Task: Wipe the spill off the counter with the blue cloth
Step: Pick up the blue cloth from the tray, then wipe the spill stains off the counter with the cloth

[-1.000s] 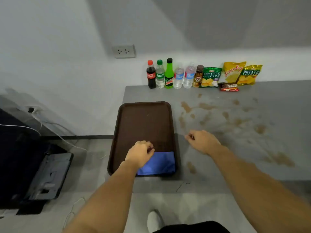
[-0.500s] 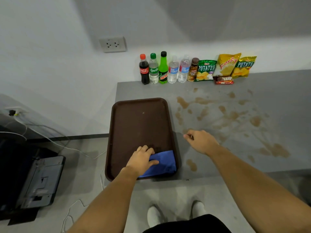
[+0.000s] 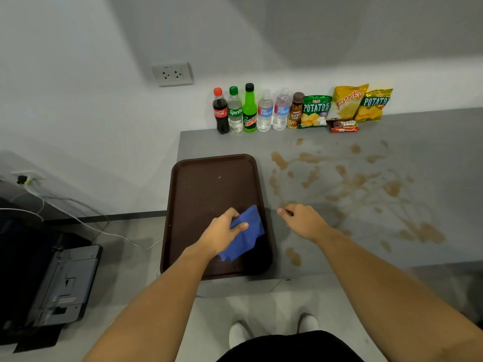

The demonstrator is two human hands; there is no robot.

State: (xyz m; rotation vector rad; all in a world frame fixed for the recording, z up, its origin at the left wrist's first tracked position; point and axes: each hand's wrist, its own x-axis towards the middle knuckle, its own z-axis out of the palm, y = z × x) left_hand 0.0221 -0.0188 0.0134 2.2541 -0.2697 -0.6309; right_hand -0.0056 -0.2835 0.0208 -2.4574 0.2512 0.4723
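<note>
Nearest, at the bottom edge: two white shoes (image 3: pixel 271 331) on pale floor, black shorts below. To the left on the floor, a grey printer (image 3: pixel 62 286) with white cables trailing to the wall.

Above the brown tray (image 3: pixel 206 192) at the counter's near left corner: left hand (image 3: pixel 222 235) pinching the blue cloth (image 3: pixel 247 236), thumb across its upper face, fingers hidden beneath, cloth hanging crumpled over the tray's right half. Whether the cloth's lower corner touches the tray, cannot tell.

Just right of the tray, over the grey counter (image 3: pixel 431 126): right hand (image 3: pixel 304 223), loosely curled, fingers bent inward, holding nothing visible.

Across the counter's middle and right: brown spill (image 3: pixel 358 180) in scattered blotches and smears, one lone patch near the front edge beside the tray, larger patches far right.

Along the back wall, left to right: Coca-Cola bottle (image 3: pixel 221 112) with red cap, Sprite bottle (image 3: pixel 235 111), Mountain Dew bottle (image 3: pixel 249 109) with black cap, two water bottles (image 3: pixel 273 111) labelled "REFRESH", a small brown bottle (image 3: pixel 295 111) reading "LUCKY DAY", green Oishi "POTATO CRISPS" bag (image 3: pixel 315 111), yellow "Funky" bag (image 3: pixel 349 100), gold-and-green "POTATO" bag (image 3: pixel 373 104), and a flat red-brown snack pack (image 3: pixel 343 125) lying in front, its lettering too blurred to read.

Higher on the white wall: a double socket (image 3: pixel 172 73).
</note>
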